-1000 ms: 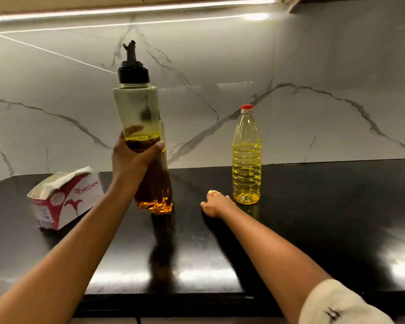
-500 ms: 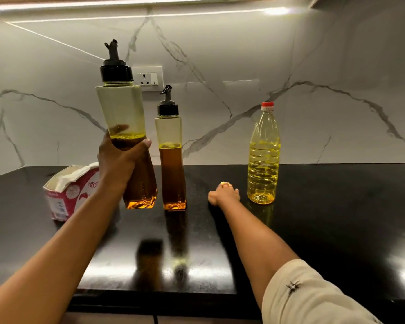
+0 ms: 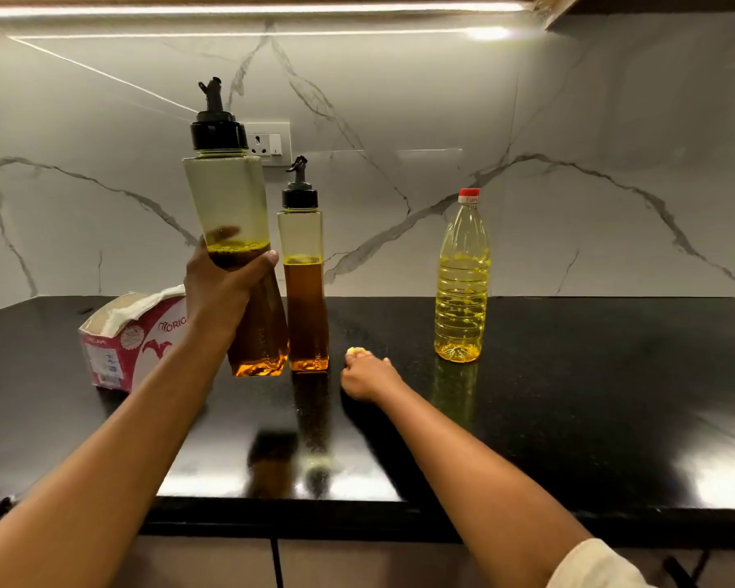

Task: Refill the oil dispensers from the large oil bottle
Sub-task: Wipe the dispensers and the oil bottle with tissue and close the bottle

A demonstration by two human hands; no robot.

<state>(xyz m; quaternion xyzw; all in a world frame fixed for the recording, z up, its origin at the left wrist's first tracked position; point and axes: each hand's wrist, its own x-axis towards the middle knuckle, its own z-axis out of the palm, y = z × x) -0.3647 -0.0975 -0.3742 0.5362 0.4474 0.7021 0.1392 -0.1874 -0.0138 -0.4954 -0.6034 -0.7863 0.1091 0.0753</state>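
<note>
On the black bench (image 3: 590,375), seen from the head camera, stand the items for refilling. Left hand (image 3: 221,290): fingers and thumb wrapped around the middle of the nearer oil dispenser (image 3: 230,197), a square clear bottle with a black pourer cap. It is held clear of the bench and tilted a little, its top leaning left; dark amber oil fills roughly its lower half. Second oil dispenser (image 3: 304,299): same shape, upright on the bench just to the right of the held one and farther back, its black cap in place, with amber oil reaching a little above mid-height. Right hand (image 3: 368,377): resting on the bench right of the second dispenser, fingers loosely bent and grasping nothing; one yellow-painted nail shows at its far edge. Large oil bottle (image 3: 462,282): clear ribbed plastic, upright near the back of the bench, well to the right of both dispensers and apart from the right hand; red cap on, pale yellow oil up to about its shoulder. Tissue box (image 3: 119,345): red and white, at the left, with a sheet protruding from its top. Wall socket (image 3: 268,144): set in the marble backsplash (image 3: 612,120), behind the held dispenser's cap.
</note>
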